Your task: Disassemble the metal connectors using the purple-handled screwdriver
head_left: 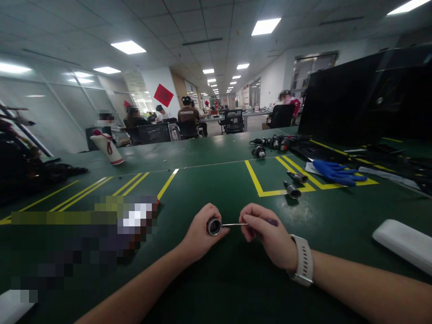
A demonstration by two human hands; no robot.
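Note:
My left hand (200,231) is closed around a dark metal cylindrical part (213,227), its round hollow end turned toward me. In my right hand (266,231) is a screwdriver (234,224) with a thin metal shaft and a purplish handle, held between thumb and fingers. The shaft points left and its tip reaches the side of the cylindrical part; the exact contact is too small to make out. Farther right on the table lie two similar metal parts, one nearer (292,190) and one just behind it (297,177).
Dark power-tool-like pieces (275,143) lie at the back right, near a blue glove (337,173). A white cup (108,148) stands at the back left. Yellow tape (286,192) marks the green table. A white object (403,245) lies far right. People sit beyond the table.

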